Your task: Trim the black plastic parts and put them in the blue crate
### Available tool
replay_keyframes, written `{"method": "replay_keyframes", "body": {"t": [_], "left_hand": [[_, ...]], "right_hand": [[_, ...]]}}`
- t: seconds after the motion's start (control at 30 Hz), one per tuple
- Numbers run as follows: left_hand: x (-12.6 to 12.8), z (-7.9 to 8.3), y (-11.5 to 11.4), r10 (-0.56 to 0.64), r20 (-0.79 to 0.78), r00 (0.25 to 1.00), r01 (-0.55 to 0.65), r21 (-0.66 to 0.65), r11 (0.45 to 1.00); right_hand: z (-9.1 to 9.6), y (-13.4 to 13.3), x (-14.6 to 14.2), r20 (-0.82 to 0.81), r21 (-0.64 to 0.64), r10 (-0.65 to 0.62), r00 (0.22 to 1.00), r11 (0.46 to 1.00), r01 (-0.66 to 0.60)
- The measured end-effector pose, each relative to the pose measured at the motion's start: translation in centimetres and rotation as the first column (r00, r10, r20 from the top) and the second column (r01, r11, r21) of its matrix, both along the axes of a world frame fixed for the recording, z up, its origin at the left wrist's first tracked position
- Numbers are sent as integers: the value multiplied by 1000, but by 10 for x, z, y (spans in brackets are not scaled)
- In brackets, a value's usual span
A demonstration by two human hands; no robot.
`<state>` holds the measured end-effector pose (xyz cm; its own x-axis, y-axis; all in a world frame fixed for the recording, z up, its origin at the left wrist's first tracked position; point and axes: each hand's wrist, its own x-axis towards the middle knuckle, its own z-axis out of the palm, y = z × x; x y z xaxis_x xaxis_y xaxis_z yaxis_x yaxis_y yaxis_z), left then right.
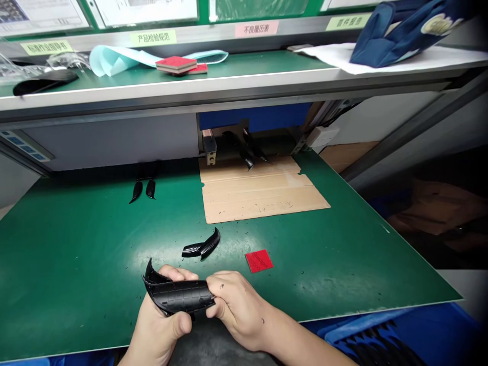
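Observation:
Both my hands hold one curved black plastic part (177, 295) low over the front edge of the green table (76, 254). My left hand (160, 325) grips its left end, thumb under it and fingers over the top. My right hand (236, 305) pinches its right end with closed fingers. Just beyond the hands lie two smaller curved black pieces (202, 246) touching each other. A small red square pad (258, 261) lies to their right.
A flat cardboard sheet (259, 193) covers the table's far middle, with black parts (247, 152) at its back edge. Two small black pieces (143, 189) lie at the far left. The shelf above (229, 76) carries red pads, blue film and a dark blue bag (400, 30). Blue bins (381, 340) sit below right.

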<state>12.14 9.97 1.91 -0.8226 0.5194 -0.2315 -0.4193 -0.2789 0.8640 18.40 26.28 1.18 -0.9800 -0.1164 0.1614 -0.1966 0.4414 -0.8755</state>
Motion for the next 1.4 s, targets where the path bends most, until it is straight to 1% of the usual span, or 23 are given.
{"method": "replay_keyframes", "body": {"t": [0.03, 0.07, 0.1, 0.17, 0.2, 0.23, 0.27, 0.3, 0.37, 0.43, 0.53, 0.6, 0.67, 0.73, 0.8, 0.87, 0.93, 1.03, 1.17, 1.23, 1.3, 1.37, 1.4], "left_hand": [[-1, -2, -1, -11, -6, 1000, 11, 6, 1000], [-1, -3, -2, -15, -3, 1000, 15, 14, 1000], [-2, -4, -3, -9, 5, 1000, 9, 23, 1000], [-2, -6, -3, 17, 35, 999, -19, 46, 999], [-2, -6, -2, 32, 59, 998, -35, 52, 998], [-2, -6, -2, 39, 86, 996, -44, 58, 997], [-2, -5, -1, 38, 114, 993, -45, 63, 997], [-2, -5, 0, 30, 140, 990, -40, 70, 997], [-1, -4, 2, 5, 179, 984, -20, 84, 996], [-1, -4, 4, 2, 192, 981, -20, 92, 996], [-2, -4, 6, 43, 182, 982, -57, 71, 996], [-3, -5, 6, 65, 173, 983, -77, 61, 995], [-3, -5, 7, 72, 177, 982, -85, 66, 994], [-2, -4, 7, 77, 184, 980, -91, 69, 993], [-2, -4, 7, 80, 186, 979, -94, 66, 993], [-2, -3, 7, 99, 182, 978, -112, 64, 992], [-2, -3, 6, 112, 171, 979, -126, 74, 989], [-3, -3, 5, 103, 152, 983, -118, 95, 988], [-3, -6, 4, 103, 159, 982, -120, 102, 988], [-4, -7, 4, 125, 147, 981, -140, 94, 986], [-4, -8, 4, 151, 119, 981, -162, 91, 983], [-5, -8, 5, 163, 111, 980, -173, 95, 980], [-5, -7, 5, 159, 116, 980, -171, 102, 980]], "right_hand": [[1, 2, 0, 30, -52, 59, 998, 997, -58], [1, 3, 0, 56, -107, 84, 995, 991, -78], [0, 3, 1, 67, -151, 65, 996, 987, -54], [-1, -2, 3, 8, -167, -79, 997, 983, 79], [-2, -5, 3, -67, -133, -159, 985, 980, 149], [-4, -9, 4, -158, -69, -209, 965, 977, 200], [-5, -12, 4, -245, 18, -213, 946, 974, 224], [-6, -15, 4, -312, 110, -181, 933, 968, 225], [-7, -17, 3, -365, 248, -101, 925, 948, 201], [-9, -16, 3, -357, 284, -84, 930, 939, 194], [-11, -10, 3, -301, 242, -95, 949, 955, 173], [-11, -7, 3, -246, 199, -125, 961, 964, 177], [-11, -5, 3, -185, 213, -175, 967, 953, 214], [-10, -5, 3, -150, 310, -201, 968, 920, 239], [-10, -7, 2, -144, 430, -193, 971, 871, 237], [-10, -8, 0, -146, 517, -179, 973, 825, 229], [-9, -10, -2, -138, 570, -171, 976, 792, 219], [-7, -12, -3, -119, 599, -159, 980, 776, 199], [-6, -11, -4, -82, 604, -124, 989, 783, 149], [-6, -10, -4, -52, 577, -108, 993, 808, 118], [-7, -8, -5, -4, 494, -67, 998, 867, 60], [-8, -7, -5, 33, 359, -25, 999, 933, 11], [-9, -8, -5, 39, 288, -30, 999, 957, 17]]}}
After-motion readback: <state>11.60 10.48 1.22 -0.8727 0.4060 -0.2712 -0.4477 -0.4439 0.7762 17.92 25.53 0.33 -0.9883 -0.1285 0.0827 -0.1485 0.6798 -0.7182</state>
